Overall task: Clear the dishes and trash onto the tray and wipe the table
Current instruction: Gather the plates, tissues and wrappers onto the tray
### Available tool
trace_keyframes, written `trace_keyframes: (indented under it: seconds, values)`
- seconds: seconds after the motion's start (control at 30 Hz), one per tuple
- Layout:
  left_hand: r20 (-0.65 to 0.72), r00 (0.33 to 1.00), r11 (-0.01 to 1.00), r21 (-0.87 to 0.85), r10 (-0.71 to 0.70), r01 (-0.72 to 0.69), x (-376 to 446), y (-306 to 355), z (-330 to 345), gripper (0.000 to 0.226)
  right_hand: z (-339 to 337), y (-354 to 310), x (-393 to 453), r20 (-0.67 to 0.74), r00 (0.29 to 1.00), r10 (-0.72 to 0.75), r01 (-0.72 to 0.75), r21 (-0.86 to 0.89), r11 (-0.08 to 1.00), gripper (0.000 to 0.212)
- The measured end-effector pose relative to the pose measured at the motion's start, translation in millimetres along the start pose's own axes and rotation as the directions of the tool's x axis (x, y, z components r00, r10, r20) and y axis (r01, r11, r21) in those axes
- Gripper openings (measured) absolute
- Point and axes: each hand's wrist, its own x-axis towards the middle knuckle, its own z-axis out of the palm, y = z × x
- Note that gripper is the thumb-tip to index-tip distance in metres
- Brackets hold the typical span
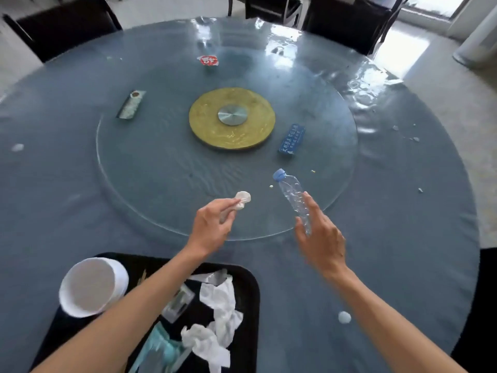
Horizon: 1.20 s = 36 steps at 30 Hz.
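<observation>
My left hand (212, 227) pinches a small crumpled white tissue (242, 199) just above the near rim of the glass turntable (126, 189). My right hand (321, 235) grips an empty clear plastic bottle (291, 195) with a blue cap, tilted up and to the left. At the near left edge of the table sits the black tray (248, 289). It holds a white bowl (91, 286), crumpled white napkins (220, 305), a clear wrapper and teal packaging. My left forearm crosses over the tray.
The round table (53, 184) has a blue-grey cloth under clear plastic. On the turntable lie a red-and-white wrapper (207, 60), a long packet (131, 103), a blue packet (291, 138) and a gold centre disc (212, 122). Small scraps dot the cloth, including a white wad (344, 317). Dark chairs stand behind.
</observation>
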Motion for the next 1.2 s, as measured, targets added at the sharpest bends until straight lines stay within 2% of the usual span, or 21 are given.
trace_keyframes:
  seconds: [0.23,0.37,0.5,0.67,0.83,0.93,1.0,1.1,1.2]
  values:
    - [-0.011,0.999,0.996,-0.074,-0.050,0.049,-169,-4,-67,0.032,4,-64,-167,0.004,0.993,0.117,-0.116,0.185,0.976,0.056]
    - [0.028,0.995,0.992,-0.069,-0.101,0.102,-250,-24,-78,0.034,14,-87,-253,0.062,0.982,0.180,-0.191,0.270,0.944,0.053]
    - [0.027,0.984,0.983,-0.048,-0.175,0.177,-316,-43,-75,0.032,24,-105,-321,0.117,0.978,0.174,-0.203,0.325,0.924,0.050]
    - [0.008,0.945,0.943,-0.065,-0.327,0.326,-361,-68,-58,0.035,45,-103,-367,0.275,0.948,0.162,-0.255,0.347,0.902,0.046]
    - [-0.014,0.926,0.924,-0.083,-0.376,0.374,-364,-83,-45,0.038,70,-98,-367,0.311,0.927,0.211,-0.304,0.291,0.907,0.038]
    - [-0.029,0.946,0.945,0.023,-0.324,0.325,-363,-95,-39,0.044,83,-97,-356,0.302,0.927,0.221,-0.304,0.263,0.916,0.041]
    - [-0.015,0.971,0.958,0.159,-0.238,0.237,-365,-100,-37,0.054,92,-98,-353,0.280,0.938,0.203,-0.276,0.250,0.928,0.048]
    - [0.064,0.988,0.901,0.422,-0.141,0.102,-372,-104,-34,0.068,101,-102,-359,0.236,0.952,0.197,-0.239,0.168,0.956,0.055]
    - [0.133,0.984,0.849,0.527,-0.119,0.031,-382,-109,-31,0.078,101,-104,-367,0.167,0.972,0.165,-0.177,0.061,0.982,0.056]
